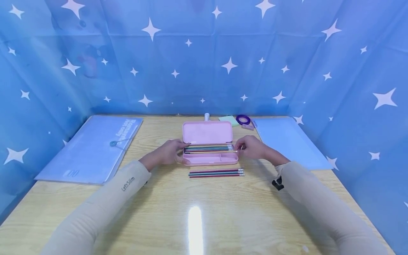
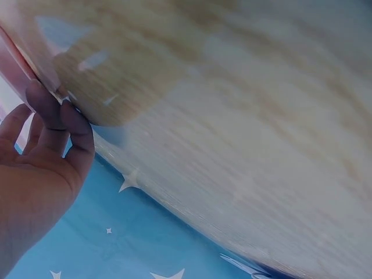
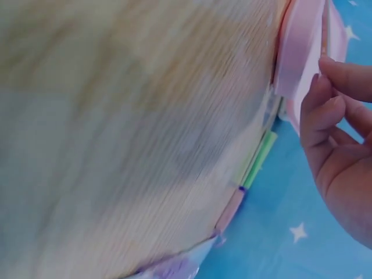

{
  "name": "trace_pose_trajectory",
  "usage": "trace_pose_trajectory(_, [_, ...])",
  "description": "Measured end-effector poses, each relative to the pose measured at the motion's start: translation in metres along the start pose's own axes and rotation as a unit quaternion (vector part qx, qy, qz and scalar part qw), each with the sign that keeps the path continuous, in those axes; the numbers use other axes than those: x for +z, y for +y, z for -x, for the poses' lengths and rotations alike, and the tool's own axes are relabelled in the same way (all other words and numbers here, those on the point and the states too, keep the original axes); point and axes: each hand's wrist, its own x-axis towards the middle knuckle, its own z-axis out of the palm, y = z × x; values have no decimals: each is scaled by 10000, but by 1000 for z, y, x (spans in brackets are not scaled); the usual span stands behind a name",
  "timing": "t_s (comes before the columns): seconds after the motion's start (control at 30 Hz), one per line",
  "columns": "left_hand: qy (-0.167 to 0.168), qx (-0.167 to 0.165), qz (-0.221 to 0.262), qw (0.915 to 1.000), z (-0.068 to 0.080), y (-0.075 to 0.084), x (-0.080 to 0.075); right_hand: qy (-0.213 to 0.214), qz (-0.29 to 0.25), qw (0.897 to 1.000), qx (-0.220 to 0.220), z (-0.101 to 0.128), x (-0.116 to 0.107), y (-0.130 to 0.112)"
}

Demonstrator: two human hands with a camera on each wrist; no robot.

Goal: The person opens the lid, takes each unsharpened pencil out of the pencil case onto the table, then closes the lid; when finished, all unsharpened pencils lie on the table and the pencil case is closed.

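Observation:
A pink pencil case (image 1: 204,160) lies with its lid raised, a row of several pencils (image 1: 208,148) along its back part. My left hand (image 1: 168,152) grips the case's left end, thumb low at the front corner and fingers higher up. At the other end, my right hand (image 1: 251,147) pinches a yellowish pencil (image 1: 211,152) by its end between thumb and index finger. That pencil lies level over the case, in front of the row. In the right wrist view the pinched pencil (image 3: 325,35) shows against the pink case (image 3: 296,49). Several more pencils (image 1: 216,173) lie side by side on the table before the case.
A translucent document folder (image 1: 89,148) lies at the left, a pale blue folder (image 1: 291,141) at the right. Behind the case are a white cylindrical item (image 1: 207,116), green sticky notes (image 1: 230,120), a purple tape roll (image 1: 243,119) and a small pink block (image 1: 248,126).

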Motion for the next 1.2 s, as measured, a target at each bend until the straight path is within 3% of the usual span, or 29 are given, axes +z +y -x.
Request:
trace_pose_trajectory(0.33, [-14, 66, -76, 9999, 2, 2, 0, -41, -363, 9990, 247, 43, -10, -3])
trace_pose_trajectory(0.63, [3, 125, -170, 9998, 2, 0, -1, -310, -672, 9971, -149, 73, 4, -17])
trace_pose_trajectory(0.83, [32, 166, -145, 9998, 1, 0, -1, -448, -612, 9971, -108, 81, 15, -24])
trace_pose_trajectory(1.2, [9, 81, -82, 9999, 0, -2, 0, -190, -291, 9993, -170, 78, 29, -28])
